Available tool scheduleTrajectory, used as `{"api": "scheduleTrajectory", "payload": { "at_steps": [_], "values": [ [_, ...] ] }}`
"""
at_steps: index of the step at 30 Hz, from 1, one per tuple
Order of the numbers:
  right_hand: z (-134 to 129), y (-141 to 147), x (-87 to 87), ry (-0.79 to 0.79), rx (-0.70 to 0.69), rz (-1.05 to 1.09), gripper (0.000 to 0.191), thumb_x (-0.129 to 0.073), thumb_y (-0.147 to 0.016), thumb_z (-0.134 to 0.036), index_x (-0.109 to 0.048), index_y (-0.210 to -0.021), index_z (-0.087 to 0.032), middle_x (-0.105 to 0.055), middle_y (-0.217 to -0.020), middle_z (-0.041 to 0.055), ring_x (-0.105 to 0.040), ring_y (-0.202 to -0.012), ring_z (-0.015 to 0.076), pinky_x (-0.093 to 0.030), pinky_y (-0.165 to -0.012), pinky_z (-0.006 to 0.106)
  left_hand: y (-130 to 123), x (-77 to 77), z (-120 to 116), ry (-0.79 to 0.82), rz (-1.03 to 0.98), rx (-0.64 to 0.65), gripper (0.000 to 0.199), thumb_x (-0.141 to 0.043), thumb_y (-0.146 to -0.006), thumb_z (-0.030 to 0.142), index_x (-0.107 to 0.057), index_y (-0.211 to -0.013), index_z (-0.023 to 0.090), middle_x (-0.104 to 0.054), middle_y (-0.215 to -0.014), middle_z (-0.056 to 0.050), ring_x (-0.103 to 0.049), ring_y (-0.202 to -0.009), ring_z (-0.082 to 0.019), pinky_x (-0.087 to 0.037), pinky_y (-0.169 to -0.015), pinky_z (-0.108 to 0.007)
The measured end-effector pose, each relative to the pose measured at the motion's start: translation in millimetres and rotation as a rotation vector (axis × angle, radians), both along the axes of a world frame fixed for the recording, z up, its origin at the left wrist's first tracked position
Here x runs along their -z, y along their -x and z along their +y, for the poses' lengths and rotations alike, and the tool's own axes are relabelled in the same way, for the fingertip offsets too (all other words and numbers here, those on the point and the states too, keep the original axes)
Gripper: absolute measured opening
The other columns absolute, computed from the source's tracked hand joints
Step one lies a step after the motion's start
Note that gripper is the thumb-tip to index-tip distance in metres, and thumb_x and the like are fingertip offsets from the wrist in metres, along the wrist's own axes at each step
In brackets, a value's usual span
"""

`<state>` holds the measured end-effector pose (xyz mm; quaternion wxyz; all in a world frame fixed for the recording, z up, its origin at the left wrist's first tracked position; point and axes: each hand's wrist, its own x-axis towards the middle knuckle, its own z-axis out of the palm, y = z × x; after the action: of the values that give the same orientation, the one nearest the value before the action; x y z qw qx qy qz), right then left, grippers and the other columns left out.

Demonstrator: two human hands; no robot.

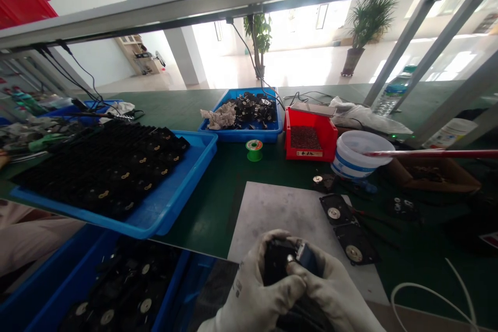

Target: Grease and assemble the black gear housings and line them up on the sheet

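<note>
Both of my hands wear pale work gloves and meet low in the middle of the view. My left hand (259,285) wraps around the left side of a black plastic part (274,262). On the other side my right hand (330,280) grips the same part, its thumb pressed near a small shiny round piece. A bluish-grey block with a metallic top (305,257) shows at the part's right side. The part's underside is hidden by the gloves. Under the hands lies a greyish-white sheet (268,212); black parts with silver discs (337,210) rest along its right edge.
A blue tray (187,181) of stacked black parts stands left, above a blue bin (177,280) of similar pieces. Ahead are another blue tray (241,136), a solder spool (254,151), a red bin (329,137) and a white tub (350,158). A shelf beam (218,2) crosses overhead.
</note>
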<state>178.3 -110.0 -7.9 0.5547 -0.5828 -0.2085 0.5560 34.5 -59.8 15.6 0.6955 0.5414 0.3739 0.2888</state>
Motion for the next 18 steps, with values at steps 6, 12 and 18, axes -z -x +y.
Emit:
{"api": "scheduleTrajectory", "payload": {
  "at_steps": [6, 12, 18],
  "values": [
    [-4.8, 7.9, -1.7, 0.031, 0.026, 0.049, 0.069, -0.093, -0.063, -0.067, -0.081, -0.111, -0.019, -0.08, -0.106, 0.0112, -0.073, -0.106, 0.0332, -0.057, -0.095, 0.04, 0.6, -6.6, 1.0, -0.062, 0.042, -0.008, 0.05, -0.083, -0.084, 0.037, -0.068, -0.128, 0.018, -0.074, -0.126, -0.012, -0.071, -0.118, -0.032, -0.057, -0.104, -0.039],
    [3.9, -3.8, 8.8, -0.02, -0.08, -0.047, 0.075, -0.089, -0.067, -0.076, -0.08, -0.115, -0.019, -0.079, -0.103, 0.0113, -0.073, -0.104, 0.0327, -0.059, -0.089, 0.036, 4.6, 0.6, 8.7, 0.065, -0.061, -0.007, 0.062, -0.085, -0.082, 0.036, -0.061, -0.136, 0.017, -0.07, -0.134, -0.013, -0.066, -0.126, -0.031, -0.054, -0.109, -0.039],
    [-11.5, -29.8, 7.6, -0.047, 0.025, -0.155, 0.06, -0.078, -0.082, -0.073, -0.077, -0.117, -0.024, -0.076, -0.104, 0.0096, -0.073, -0.096, 0.0257, -0.061, -0.079, 0.027, 30.8, 6.3, 21.1, 0.303, -0.091, 0.026, 0.075, -0.078, -0.085, 0.033, -0.049, -0.154, 0.026, -0.059, -0.149, -0.012, -0.072, -0.105, -0.025, -0.058, -0.083, -0.032]
  ]
}}
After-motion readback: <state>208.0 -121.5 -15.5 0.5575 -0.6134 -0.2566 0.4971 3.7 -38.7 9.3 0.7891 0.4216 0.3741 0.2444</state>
